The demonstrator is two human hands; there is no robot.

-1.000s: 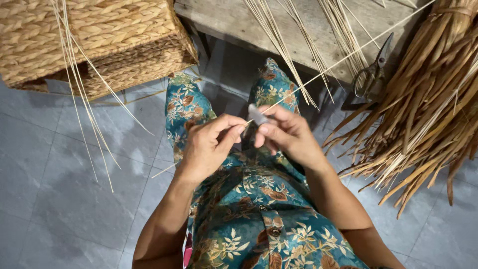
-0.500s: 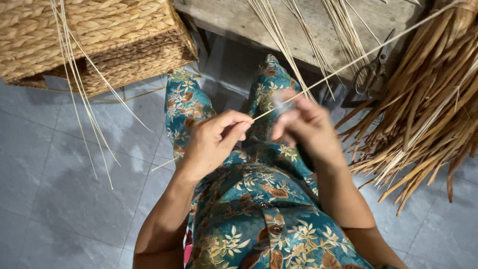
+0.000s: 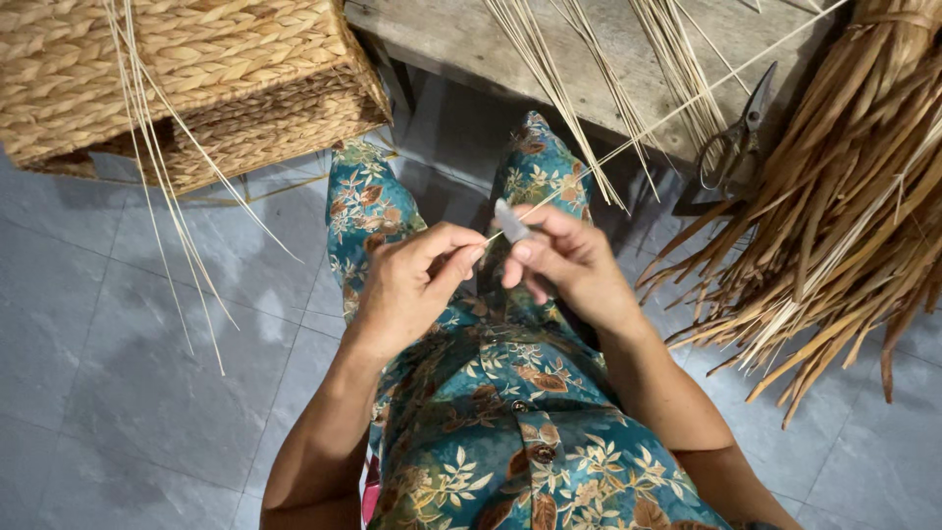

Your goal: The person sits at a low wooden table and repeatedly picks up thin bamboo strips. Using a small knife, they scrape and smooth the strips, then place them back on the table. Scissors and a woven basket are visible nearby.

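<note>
Hands meet above the lap: the left hand [image 3: 407,290] pinches the near end of a long thin pale straw strip [image 3: 667,113], its grip closed, while the right hand [image 3: 569,260] grips a small grey blade [image 3: 511,222] against it. Metal scissors [image 3: 731,147] lie on the wooden surface [image 3: 461,39], beside a dried reed bundle [image 3: 844,216]; a woven straw basket [image 3: 186,79] sits left.

I have a single view, from the camera on the wearer's head, pointed almost straight down over the lap. It sits close: the hands, left hand [image 3: 407,290] and right hand [image 3: 569,265], fill the middle of the frame, with the forearms running out at the bottom edge. The grey tiled floor [image 3: 118,393] lies below, and the top edge catches the wooden worktop [image 3: 461,34]. No second view overlaps it.
</note>
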